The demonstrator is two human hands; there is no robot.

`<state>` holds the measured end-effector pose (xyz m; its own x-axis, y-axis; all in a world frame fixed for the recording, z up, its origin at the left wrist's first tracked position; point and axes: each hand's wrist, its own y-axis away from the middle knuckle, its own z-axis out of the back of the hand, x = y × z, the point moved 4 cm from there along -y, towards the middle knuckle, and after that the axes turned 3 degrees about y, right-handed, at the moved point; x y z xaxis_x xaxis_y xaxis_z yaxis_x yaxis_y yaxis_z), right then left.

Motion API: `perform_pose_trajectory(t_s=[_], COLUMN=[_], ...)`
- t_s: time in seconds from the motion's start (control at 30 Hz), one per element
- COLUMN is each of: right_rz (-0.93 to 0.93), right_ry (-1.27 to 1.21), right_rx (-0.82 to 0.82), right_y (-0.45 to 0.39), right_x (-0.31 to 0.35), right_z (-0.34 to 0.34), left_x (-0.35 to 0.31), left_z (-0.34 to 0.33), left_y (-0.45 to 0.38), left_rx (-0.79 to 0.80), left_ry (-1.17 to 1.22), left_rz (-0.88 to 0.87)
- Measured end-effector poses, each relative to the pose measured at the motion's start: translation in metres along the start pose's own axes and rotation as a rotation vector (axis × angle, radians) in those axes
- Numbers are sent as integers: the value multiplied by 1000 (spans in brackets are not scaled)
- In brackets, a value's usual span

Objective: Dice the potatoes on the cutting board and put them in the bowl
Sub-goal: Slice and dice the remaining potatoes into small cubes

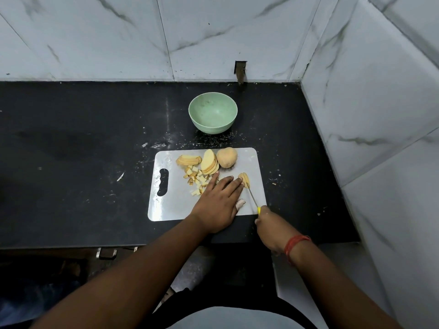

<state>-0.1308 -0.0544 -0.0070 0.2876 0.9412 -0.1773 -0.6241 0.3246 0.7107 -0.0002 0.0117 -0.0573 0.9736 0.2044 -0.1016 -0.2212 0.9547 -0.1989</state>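
- A light grey plastic cutting board with a handle hole is lying on the black stone counter.
- The left hand is lying flat on the board, fingers straight and spread a little, fingertips touching a small stack of yellow potato slices.
- The right hand is gripping the yellow handle of a thin knife, fingers curled round it. The blade is pointing at the small stack.
- A whole brown potato is sitting at the far edge of the board.
- Just beside it, a big fan of potato slices is leaning, and another sliced piece is lying to the left.
- Little potato cubes are lying near the left hand.
- A round pale green bowl is standing on the counter behind the board.
- A red thread band is sitting on the right wrist.
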Motion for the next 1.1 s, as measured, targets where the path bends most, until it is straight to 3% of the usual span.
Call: perform_pose_trajectory(t_s=[0.13,0.23,0.27,0.37,0.4,0.43,0.5,0.87,1.1], right_rz=[-8,-22,-55,-153,-165,-190,-181,-247,-221], right_ry=[167,58,17,-539,-772,-827,-728,-729,-756], right_rx=[-21,-85,-40,-40,-129,-222,-304,-198,-230], right_y=[6,3,9,13,13,14,13,-10,-14], right_x=[-4,-9,-9,-9,-13,-17,-18,-10,-11], right_z=[-1,-7,-7,-15,-14,-10,-2,23,25], left_x=[0,0,-1,-1,-1,-1,-1,0,1], left_z=[-1,-1,0,1,1,1,2,0,0], left_y=[1,2,2,3,4,4,4,3,3], left_rx=[3,5,4,4,2,1,-1,-14,-27], left_ry=[11,9,5,-10,-18,-22,-15,29,35], left_rz=[-1,-3,-6,-15,-16,-16,-8,4,9])
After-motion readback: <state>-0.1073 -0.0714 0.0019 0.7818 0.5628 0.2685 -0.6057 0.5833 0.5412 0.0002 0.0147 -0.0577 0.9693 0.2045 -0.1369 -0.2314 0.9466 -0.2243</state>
